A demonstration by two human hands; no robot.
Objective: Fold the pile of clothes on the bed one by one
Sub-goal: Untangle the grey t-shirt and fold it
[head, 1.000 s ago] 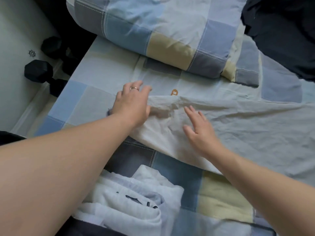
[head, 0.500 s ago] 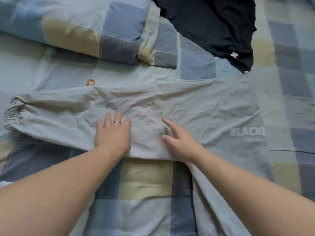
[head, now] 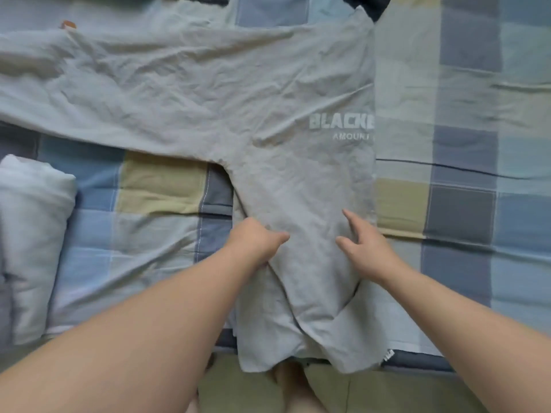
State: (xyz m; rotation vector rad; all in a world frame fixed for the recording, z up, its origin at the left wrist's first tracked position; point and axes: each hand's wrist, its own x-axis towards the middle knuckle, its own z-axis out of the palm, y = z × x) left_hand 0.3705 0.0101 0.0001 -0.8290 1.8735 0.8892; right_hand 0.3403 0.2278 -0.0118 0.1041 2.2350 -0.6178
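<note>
Trousers (head: 238,93): grey, spread on the checked bed sheet (head: 477,204), one leg pointing left, one near (white lettering at right).
Left hand (head: 256,242): curled, gripping the near leg's left edge.
Right hand (head: 366,245): fingers straight, spread, touching its right side.

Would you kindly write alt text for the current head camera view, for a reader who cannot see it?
Light grey trousers lie spread on a checked bed cover; the left hand grips the near leg's edge while the right hand rests open on it. A folded white garment lies at the left.
</note>
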